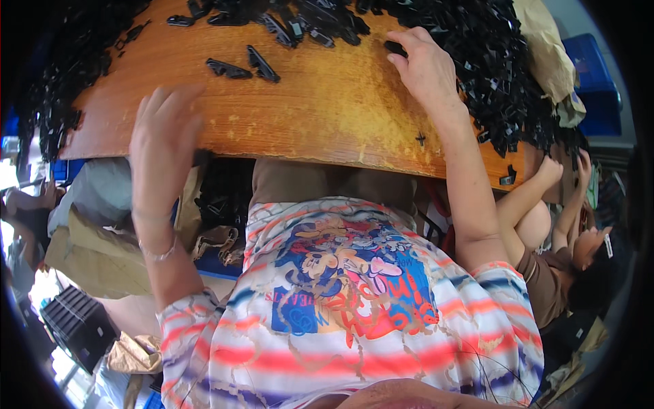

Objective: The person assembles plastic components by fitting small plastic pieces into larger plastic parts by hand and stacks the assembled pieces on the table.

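Orange-brown wood makes up the worn tabletop (pixel 327 116), with heaps of black plastic parts along its far side and both ends; the right-hand heap (pixel 487 61) is the densest. Behind that heap stand a crumpled brown paper bag (pixel 545 51) and a blue bin (pixel 591 85); what either holds cannot be seen. Below the table at left are a large grey bag (pixel 102 194), a brown cardboard-like container (pixel 102 252) and a black slatted crate (pixel 78 327), their contents hidden. More black parts (pixel 225 187) lie in shadow under the near edge.

Blue and red lettering surrounds the cartoon print on the person's striped shirt (pixel 375 354).

Over the tabletop, the right hand (pixel 426 65) pinches a small black part (pixel 395 48) between thumb and fingers, just beside the heap. The left hand (pixel 167 126), blurred, is over the table's near left edge, fingers bent; whether it grips anything, I cannot tell. Two black clip-like pieces (pixel 262 63) lie near each other between the hands, toward the far side. At the right, a co-worker (pixel 548 279) has both arms raised near the table's end.
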Available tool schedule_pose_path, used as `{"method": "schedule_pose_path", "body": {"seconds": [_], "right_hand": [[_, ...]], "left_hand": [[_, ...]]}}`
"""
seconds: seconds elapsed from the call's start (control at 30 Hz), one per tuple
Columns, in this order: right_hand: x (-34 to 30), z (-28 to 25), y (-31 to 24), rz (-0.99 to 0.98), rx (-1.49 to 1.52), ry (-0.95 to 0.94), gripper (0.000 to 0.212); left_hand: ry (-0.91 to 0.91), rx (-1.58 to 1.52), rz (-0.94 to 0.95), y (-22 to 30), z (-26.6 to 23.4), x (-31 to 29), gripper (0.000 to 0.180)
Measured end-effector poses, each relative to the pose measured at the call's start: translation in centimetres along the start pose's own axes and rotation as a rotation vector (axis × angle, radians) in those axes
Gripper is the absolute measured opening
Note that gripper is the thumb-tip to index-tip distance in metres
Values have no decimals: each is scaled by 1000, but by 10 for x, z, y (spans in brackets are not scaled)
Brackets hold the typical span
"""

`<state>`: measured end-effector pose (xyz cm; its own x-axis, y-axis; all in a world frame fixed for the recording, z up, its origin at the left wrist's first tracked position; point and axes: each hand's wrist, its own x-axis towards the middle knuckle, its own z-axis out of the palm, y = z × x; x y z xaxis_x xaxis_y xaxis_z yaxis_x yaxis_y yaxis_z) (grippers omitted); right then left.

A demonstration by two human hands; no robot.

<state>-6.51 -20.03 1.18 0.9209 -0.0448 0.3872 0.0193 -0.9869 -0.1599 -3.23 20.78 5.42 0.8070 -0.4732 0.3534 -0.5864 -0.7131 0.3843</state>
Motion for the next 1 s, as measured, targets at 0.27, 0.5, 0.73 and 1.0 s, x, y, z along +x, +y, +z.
{"method": "schedule_pose_path", "body": {"seconds": [0.27,0.5,0.73,1.0], "right_hand": [[11,2,-13,-26,-101,-144,35],[-31,-3,-60,58,805,-39,35],[-57,7,-68,63,759,-66,29],[-59,-13,-70,-32,279,-114,28]], "left_hand": [[-12,200,210,-25,62,52,36],[51,-267,115,-3,75,46,34],[90,-1237,-92,57,118,24,44],[-4,-418,133,55,108,17,37]]}}
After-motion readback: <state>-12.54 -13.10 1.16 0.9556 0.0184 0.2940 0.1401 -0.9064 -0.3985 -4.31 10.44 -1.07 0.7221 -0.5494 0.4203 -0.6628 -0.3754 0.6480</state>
